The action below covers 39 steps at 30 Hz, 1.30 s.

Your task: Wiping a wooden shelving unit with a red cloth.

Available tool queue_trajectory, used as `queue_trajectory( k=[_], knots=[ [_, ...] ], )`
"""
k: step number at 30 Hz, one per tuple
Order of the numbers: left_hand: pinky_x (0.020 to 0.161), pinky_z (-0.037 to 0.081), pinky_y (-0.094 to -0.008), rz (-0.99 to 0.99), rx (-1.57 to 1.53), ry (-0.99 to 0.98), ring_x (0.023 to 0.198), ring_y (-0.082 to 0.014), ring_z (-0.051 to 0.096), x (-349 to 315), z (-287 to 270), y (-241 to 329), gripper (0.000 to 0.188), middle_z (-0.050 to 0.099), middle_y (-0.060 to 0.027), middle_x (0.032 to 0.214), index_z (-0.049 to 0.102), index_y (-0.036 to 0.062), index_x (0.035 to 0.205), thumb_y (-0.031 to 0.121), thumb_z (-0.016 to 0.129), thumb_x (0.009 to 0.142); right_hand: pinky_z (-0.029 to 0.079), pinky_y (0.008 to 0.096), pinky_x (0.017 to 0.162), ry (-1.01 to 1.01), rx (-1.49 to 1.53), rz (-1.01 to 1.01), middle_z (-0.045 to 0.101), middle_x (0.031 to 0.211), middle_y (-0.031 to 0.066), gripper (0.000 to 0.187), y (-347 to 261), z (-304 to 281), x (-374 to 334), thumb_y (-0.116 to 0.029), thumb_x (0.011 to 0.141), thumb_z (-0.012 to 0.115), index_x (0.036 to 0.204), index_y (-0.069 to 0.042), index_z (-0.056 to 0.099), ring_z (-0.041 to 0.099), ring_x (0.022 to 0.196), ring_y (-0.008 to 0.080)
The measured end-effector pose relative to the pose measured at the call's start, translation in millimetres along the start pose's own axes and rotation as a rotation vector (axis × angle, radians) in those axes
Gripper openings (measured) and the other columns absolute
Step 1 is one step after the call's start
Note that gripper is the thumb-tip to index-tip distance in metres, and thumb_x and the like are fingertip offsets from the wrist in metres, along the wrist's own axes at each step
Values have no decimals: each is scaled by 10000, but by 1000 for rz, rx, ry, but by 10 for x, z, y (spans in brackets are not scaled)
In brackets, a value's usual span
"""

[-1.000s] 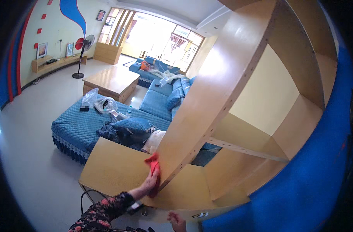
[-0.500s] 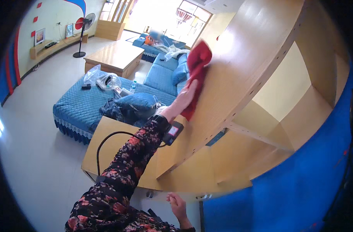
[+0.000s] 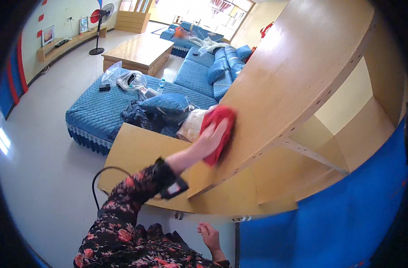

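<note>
My left hand [image 3: 211,137] is closed on a red cloth [image 3: 222,117] and presses it against the broad, smooth face of a light wooden shelf unit [image 3: 293,58]. The cloth is bunched under my fingers, near the lower end of that face; the hand is slightly blurred. My right hand [image 3: 209,236] hangs low near my body, in front of the cabinet's lower edge. Its fingers are loosely bent and a little apart, with nothing seen in them. On my left wrist sits a black strap with a small dark box [image 3: 173,188] and a cable.
A lower wooden top [image 3: 141,154] adjoins the panel; open compartments [image 3: 347,107] lie right, above blue surfaces [image 3: 329,214]. Beyond stand a blue quilted sofa [image 3: 92,107] with bags and cushions, a wooden coffee table [image 3: 137,49] and a standing fan [image 3: 98,31].
My left hand has drawn the red cloth down the panel toward me, and the cloth is now more bunched. The view has shifted slightly. My right hand stays low.
</note>
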<state>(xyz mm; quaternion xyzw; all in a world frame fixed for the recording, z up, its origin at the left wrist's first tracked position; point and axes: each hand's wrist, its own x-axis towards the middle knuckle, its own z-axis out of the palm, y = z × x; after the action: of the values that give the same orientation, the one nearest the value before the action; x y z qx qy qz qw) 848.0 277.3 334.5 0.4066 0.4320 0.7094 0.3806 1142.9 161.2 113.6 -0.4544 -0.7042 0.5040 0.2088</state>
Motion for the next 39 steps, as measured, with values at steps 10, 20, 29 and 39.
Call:
queue_trajectory(
  k=[10,20,29,39],
  knots=[
    [859,439,-323,-303,44,198,1020,-217,556,1077,-415,-635,711,595,-148,1094,485,-16,1240,594,364,895,505,286,729,61,78,64,636,985,95,262,-60,-86,-121,-137,892,535,1116,-2,555,635,826,161],
    [1085,203,-332,342,152,86,1322,-330,266,-462,215,-167,519,333,-194,1391,318,23,1369,277,425,929,480,293,805,56,-76,-375,514,1195,115,399,-838,210,683,-172,895,546,1259,-39,452,529,1061,181],
    [1048,284,-394,659,418,92,1238,-398,374,1169,670,2028,705,410,-266,1315,349,-10,1326,541,384,887,484,288,784,24,209,-155,574,1102,94,339,-550,138,401,-90,897,507,1232,-58,463,593,929,156],
    [934,389,-361,-424,-34,139,1132,-210,487,532,-278,-1028,656,502,-91,1268,393,83,1346,571,323,913,480,249,707,-54,323,163,641,948,74,262,-35,84,243,-148,928,469,1161,-43,525,613,813,134]
  ],
)
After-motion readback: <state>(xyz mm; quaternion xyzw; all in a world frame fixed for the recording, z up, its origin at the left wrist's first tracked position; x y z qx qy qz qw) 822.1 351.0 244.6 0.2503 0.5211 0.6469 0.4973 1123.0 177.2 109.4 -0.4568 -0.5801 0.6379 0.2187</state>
